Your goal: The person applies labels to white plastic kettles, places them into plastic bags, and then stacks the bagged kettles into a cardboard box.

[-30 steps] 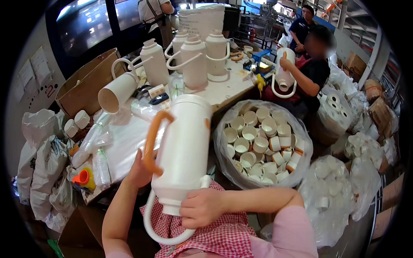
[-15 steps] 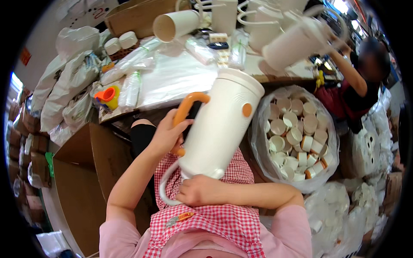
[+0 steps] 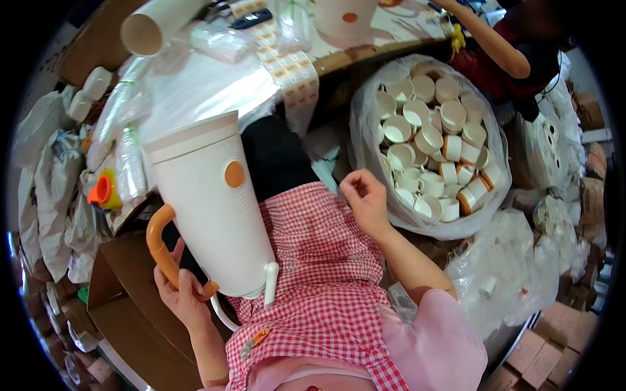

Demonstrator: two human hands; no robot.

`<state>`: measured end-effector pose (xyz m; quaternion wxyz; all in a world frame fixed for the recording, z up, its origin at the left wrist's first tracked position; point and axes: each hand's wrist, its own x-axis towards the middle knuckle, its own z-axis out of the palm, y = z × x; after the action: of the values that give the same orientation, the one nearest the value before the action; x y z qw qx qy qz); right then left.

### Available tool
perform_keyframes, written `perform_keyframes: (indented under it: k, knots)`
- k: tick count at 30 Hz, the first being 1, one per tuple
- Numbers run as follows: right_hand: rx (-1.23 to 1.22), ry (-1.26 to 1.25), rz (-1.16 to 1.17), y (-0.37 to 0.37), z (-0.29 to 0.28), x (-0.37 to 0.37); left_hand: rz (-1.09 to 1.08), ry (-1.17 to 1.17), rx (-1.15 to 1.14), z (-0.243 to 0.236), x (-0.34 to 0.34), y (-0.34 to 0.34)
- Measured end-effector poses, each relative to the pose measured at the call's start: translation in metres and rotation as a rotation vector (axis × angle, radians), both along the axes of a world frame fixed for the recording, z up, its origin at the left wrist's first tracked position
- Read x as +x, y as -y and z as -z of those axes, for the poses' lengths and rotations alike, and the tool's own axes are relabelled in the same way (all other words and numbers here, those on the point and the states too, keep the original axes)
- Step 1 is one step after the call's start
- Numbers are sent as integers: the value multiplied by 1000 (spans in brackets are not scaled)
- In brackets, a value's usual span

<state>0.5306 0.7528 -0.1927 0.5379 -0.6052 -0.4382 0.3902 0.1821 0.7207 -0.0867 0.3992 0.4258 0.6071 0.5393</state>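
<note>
My left hand (image 3: 181,290) grips the orange handle (image 3: 160,244) of a tall white plastic pitcher (image 3: 215,202). The pitcher leans slightly over my lap, its wide rim pointing away from me. It has a round orange spot on its side and a white bent tube (image 3: 270,285) at its lower end; part of that tube is hidden behind the body. My right hand (image 3: 366,202) is off the pitcher, fingers curled in with nothing visible in them. It hovers beside a clear plastic bag (image 3: 368,120) full of white cups (image 3: 428,139), some with orange bands.
Beyond my lap stands a worktable with plastic sheeting (image 3: 215,85), a label strip (image 3: 290,72), a white cylinder (image 3: 153,29) and another white pitcher (image 3: 345,16). An open cardboard box (image 3: 130,306) sits at my left. A co-worker's arm (image 3: 492,42) reaches in at far right.
The pitcher has swung left and down with my left hand. My right hand has let go of its lower end and moved right, toward the bag of cups. The view has turned too.
</note>
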Motion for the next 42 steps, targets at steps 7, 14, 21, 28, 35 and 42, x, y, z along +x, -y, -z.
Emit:
perform_keyframes:
  k: [7, 14, 21, 28, 35, 42]
  knots:
    - [-328, 474, 574, -17, 123, 183, 59, -156, -158, -3, -8, -31]
    - [-667, 841, -502, -43, 160, 163, 75, -311, -363, -15, 5, -50]
    - [-380, 1015, -169, 8, 193, 179, 25, -380, -327, -9, 8, -52]
    - [-104, 1190, -34, 4, 70, 172, 132, -1104, 269, -30, 40, -77]
    - [-279, -464, 799, -17, 83, 230, 163, -1085, 216, -23, 21, -93]
    - [-301, -740, 604, -14, 86, 245, 134, -243, -339, -12, -3, -65]
